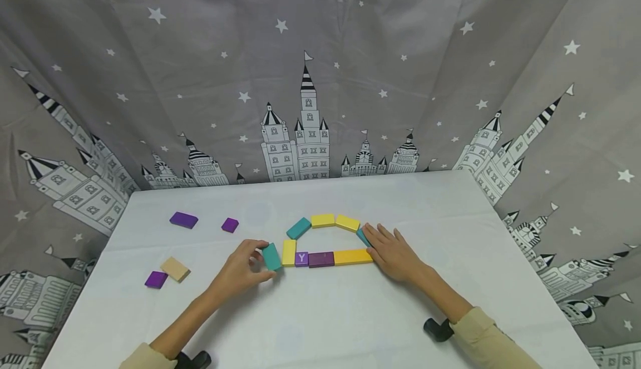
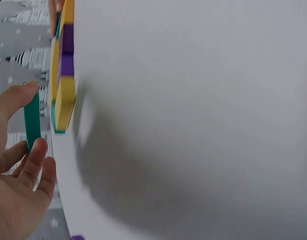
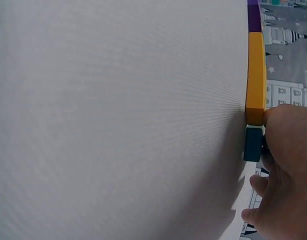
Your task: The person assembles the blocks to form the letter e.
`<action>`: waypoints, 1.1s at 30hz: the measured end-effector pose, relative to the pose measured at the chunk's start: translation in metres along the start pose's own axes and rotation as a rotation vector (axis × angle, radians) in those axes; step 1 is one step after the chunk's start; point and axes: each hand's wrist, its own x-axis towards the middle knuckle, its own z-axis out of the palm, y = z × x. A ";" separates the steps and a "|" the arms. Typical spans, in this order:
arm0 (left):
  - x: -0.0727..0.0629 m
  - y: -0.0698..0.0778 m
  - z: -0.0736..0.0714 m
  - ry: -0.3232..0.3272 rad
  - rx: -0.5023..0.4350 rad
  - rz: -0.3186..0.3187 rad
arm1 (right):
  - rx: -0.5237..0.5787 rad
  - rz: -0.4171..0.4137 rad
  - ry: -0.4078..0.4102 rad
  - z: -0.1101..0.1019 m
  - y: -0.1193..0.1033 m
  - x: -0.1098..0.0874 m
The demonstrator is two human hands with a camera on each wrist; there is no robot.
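Note:
My left hand (image 1: 239, 269) pinches a teal block (image 1: 272, 257) between thumb and fingertips. In the left wrist view this teal block (image 2: 32, 120) appears raised off the table, beside the upright-lying yellow block (image 1: 289, 253). That yellow block is part of a closed outline with a purple block marked Y (image 1: 301, 259), a longer purple block (image 1: 321, 259), an orange-yellow block (image 1: 353, 256), a second teal block (image 1: 299, 228) and two yellow blocks (image 1: 323, 221). With fingers extended, my right hand (image 1: 395, 255) rests at the outline's right end, partly covering another teal block (image 1: 364, 237).
On the white table (image 1: 320, 319), loose pieces lie to the left: a purple block (image 1: 183, 220), a small purple block (image 1: 230, 225), a beige block (image 1: 175, 269) and one more purple block (image 1: 156, 279). A grey castle-print curtain (image 1: 380, 35) surrounds the table's back and sides.

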 end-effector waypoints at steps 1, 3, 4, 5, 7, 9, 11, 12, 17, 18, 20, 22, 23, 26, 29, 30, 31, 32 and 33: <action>-0.001 0.002 0.003 -0.010 -0.006 0.003 | 0.000 0.000 0.000 0.000 0.000 0.000; -0.003 0.004 0.008 -0.030 -0.017 0.003 | 0.000 0.000 0.002 0.000 0.000 0.000; -0.004 0.006 0.010 -0.037 -0.024 0.007 | 0.000 0.000 0.002 0.000 0.000 0.000; -0.005 0.007 0.013 -0.042 -0.032 0.010 | 0.000 0.000 0.003 0.000 0.000 0.000; -0.007 0.009 0.016 -0.048 -0.045 0.019 | 0.002 0.000 0.002 0.000 -0.001 -0.001; -0.010 0.011 0.020 -0.058 -0.058 0.029 | 0.005 0.000 0.002 0.000 -0.001 -0.001; -0.012 0.013 0.023 -0.069 -0.068 0.041 | 0.004 0.000 0.003 0.000 -0.001 -0.001; -0.014 0.014 0.024 -0.075 -0.073 0.047 | 0.004 -0.001 0.004 0.000 -0.001 -0.001; -0.019 0.017 0.032 -0.098 -0.096 0.077 | -0.005 -0.004 0.006 0.000 0.000 -0.001; -0.020 0.018 0.034 -0.100 -0.097 0.078 | -0.006 -0.005 0.007 0.000 0.000 -0.001; -0.022 0.019 0.037 -0.106 -0.093 0.072 | -0.007 -0.007 0.006 -0.001 0.000 -0.001; -0.022 0.020 0.039 -0.114 -0.082 0.057 | -0.009 -0.011 0.007 -0.001 0.000 -0.001; -0.022 0.020 0.040 -0.117 -0.076 0.045 | -0.009 -0.013 0.008 -0.001 -0.001 -0.001; -0.022 0.021 0.043 -0.122 -0.050 0.013 | -0.014 -0.014 0.009 -0.002 -0.001 -0.001; -0.021 0.022 0.045 -0.114 -0.027 -0.006 | -0.017 -0.015 0.011 -0.002 -0.002 0.000; -0.021 0.023 0.045 -0.110 -0.021 -0.012 | -0.017 -0.014 0.011 -0.002 -0.002 -0.001; -0.021 0.023 0.046 -0.106 -0.018 -0.018 | -0.016 -0.015 0.011 -0.002 -0.002 -0.001; -0.021 0.024 0.046 -0.104 -0.016 -0.024 | -0.015 -0.015 0.011 -0.002 -0.002 -0.001; -0.021 0.024 0.046 -0.100 -0.014 -0.028 | -0.014 -0.017 0.013 -0.002 -0.001 -0.001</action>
